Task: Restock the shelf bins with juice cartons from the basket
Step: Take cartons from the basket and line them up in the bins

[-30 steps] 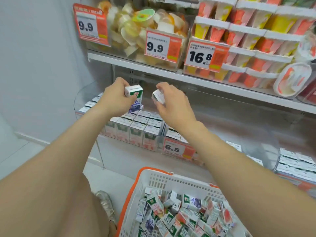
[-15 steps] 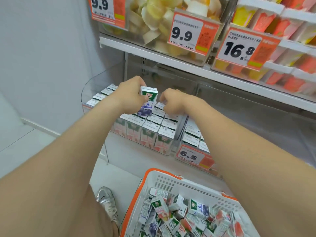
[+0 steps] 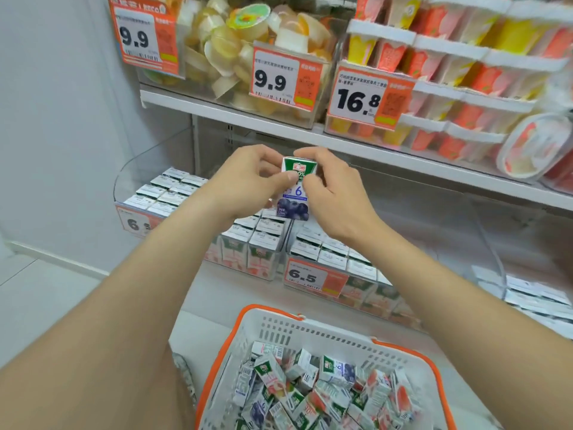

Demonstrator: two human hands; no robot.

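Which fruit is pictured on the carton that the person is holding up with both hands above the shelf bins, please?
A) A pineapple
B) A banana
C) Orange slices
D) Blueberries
D: the carton, pinched between the left hand and the right hand, shows round dark blue berries on the lower part of its front.

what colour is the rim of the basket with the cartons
Orange, on a white basket; the head view shows it, the only view.
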